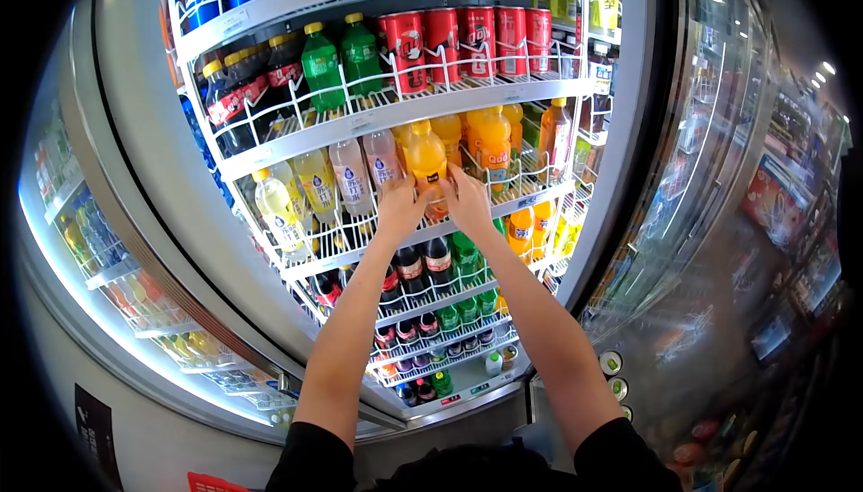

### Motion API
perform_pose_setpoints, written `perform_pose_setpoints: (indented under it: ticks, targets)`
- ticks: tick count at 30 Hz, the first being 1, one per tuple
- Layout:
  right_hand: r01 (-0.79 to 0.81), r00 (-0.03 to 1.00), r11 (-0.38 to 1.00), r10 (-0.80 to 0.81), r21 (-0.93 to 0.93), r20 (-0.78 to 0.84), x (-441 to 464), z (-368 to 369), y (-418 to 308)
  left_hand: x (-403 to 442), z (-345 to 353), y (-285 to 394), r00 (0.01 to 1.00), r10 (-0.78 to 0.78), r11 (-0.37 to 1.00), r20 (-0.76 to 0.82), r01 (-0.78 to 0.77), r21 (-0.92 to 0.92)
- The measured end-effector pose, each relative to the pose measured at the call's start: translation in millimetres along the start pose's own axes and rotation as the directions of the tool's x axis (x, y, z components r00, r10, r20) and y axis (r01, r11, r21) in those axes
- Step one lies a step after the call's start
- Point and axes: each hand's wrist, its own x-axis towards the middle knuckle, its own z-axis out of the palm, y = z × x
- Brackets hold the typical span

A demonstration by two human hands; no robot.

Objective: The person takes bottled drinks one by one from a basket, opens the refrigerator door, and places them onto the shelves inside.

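Note:
An orange juice bottle [424, 152] with a yellow-orange cap stands upright at the front of the middle shelf [351, 254]. My left hand [401, 208] grips its lower left side, and my right hand [467, 204] closes on its lower right side. Clear bottles with pale labels [349, 176] stand just left of my left hand. To the right of my right hand is a Qoo bottle [493, 146] with orange drink. My fingers partly cover the lower part of the held bottle.
Red cans [406, 50] and green bottles [321, 65] fill the shelf above. White wire rails [261, 137] run along the shelf fronts. Dark bottles [409, 267] stand below. An open glass door [692, 150] is on the right; another lit cooler [135, 285] is on the left.

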Motion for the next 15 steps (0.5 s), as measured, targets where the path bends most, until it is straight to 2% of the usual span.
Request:
perform_pose_setpoints:
  ticks: [2, 5, 7, 9, 10, 11, 13, 14, 15]
  targets:
    - [0.017, 1.0, 0.995, -0.018, -0.094, -0.002, -1.8, 4.1, -0.6, 1.9, 4.9, -2.7, 1.0, -0.021, 0.998, 0.014, 0.02, 0.055]
    - [-0.011, 0.999, 0.995, 0.014, -0.102, 0.029, -2.9, 11.3, 6.4, 1.1, 11.8, -4.9, 0.998, -0.016, 0.996, -0.059, 0.021, 0.091]
    - [0.001, 1.0, 0.996, 0.002, -0.094, 0.031, -3.0, 13.4, 10.0, 2.6, 10.9, -6.1, 0.999, -0.046, 0.993, -0.014, 0.047, 0.107]
    - [0.001, 0.998, 0.997, 0.004, -0.079, 0.064, -5.5, 12.3, 13.2, 1.8, 11.2, -7.2, 1.0, -0.026, 0.994, -0.015, 0.027, 0.11]
    - [-0.054, 0.982, 0.995, 0.068, -0.083, 0.174, -4.5, 10.0, 15.4, 2.1, 11.1, -8.3, 1.0, -0.023, 0.992, 0.012, 0.021, 0.124]
    - [-0.055, 0.983, 0.995, 0.069, -0.084, 0.17, -5.8, 10.3, 14.7, 0.5, 11.4, -7.8, 1.0, -0.019, 0.992, 0.012, 0.017, 0.124]
    - [0.021, 0.991, 0.996, -0.009, -0.089, 0.134, -8.8, 8.6, 13.9, -0.7, 14.5, -5.0, 0.998, -0.014, 0.99, -0.06, 0.022, 0.137]
    - [0.019, 0.992, 0.995, -0.007, -0.098, 0.122, -9.6, 5.5, 14.2, -1.1, 15.2, -3.6, 0.998, -0.001, 0.991, -0.058, 0.009, 0.132]
    - [-0.058, 0.981, 0.998, 0.064, -0.038, 0.184, -9.7, -0.5, 6.6, -4.7, 14.6, -2.1, 0.991, 0.037, 0.985, -0.129, -0.014, 0.171]
